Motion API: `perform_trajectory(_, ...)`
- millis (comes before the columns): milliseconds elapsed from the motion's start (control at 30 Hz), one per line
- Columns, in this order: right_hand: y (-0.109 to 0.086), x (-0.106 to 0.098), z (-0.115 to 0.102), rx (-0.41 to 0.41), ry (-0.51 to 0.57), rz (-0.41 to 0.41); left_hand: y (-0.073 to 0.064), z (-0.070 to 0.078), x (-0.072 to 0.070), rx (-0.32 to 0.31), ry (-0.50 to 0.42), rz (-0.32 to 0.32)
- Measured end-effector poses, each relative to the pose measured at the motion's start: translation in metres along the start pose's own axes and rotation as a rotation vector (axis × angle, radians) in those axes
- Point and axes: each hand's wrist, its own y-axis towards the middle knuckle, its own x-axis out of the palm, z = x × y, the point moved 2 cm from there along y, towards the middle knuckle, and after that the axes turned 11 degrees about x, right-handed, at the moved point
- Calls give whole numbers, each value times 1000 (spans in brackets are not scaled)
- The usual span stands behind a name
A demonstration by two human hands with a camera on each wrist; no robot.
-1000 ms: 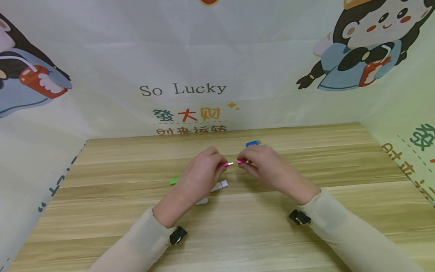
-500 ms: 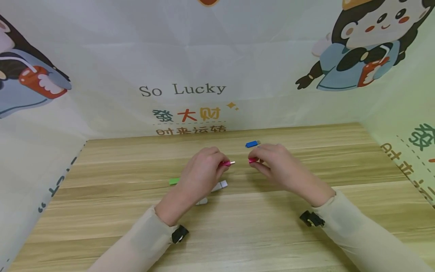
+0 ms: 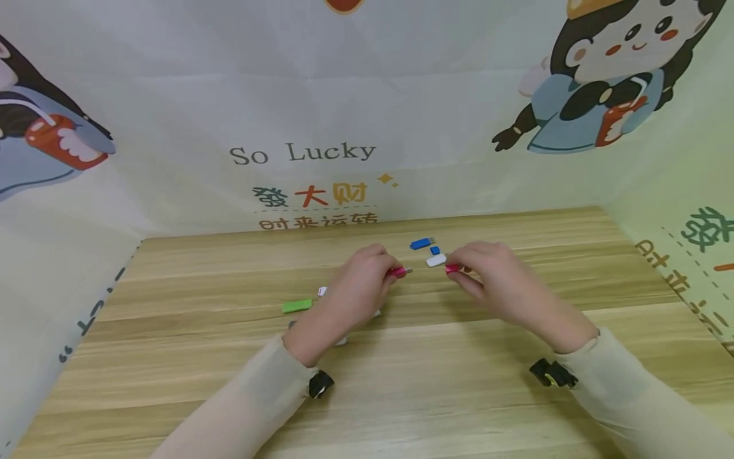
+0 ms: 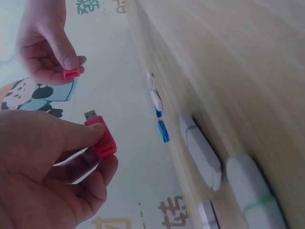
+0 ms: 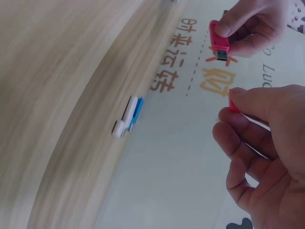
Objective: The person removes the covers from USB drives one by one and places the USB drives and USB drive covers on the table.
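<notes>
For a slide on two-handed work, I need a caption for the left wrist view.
Left hand pinches uncapped red USB stick; right hand holds red cap.

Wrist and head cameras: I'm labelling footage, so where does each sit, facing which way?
Head: worn on the head, forward and down over the table; left hand, right hand, sleeves show.
Left wrist: on that wrist, towards the pink USB stick; both hands show.
Right wrist: likewise, towards the pink cap; both hands.
Both wrist views share stick and cap.
</notes>
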Motion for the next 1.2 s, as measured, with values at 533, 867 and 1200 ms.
perform_trajectory(533, -13, -15, 9, 45, -61, 14, 44, 8, 32, -23, -22, -172)
perform_trajectory(867, -18, -20, 11, 28, -51, 34, 69, 14, 49, -23, -36, -197)
perform_trajectory(1200, -22, -24, 11, 25, -46, 43, 90, 19, 65, -95, -76, -276)
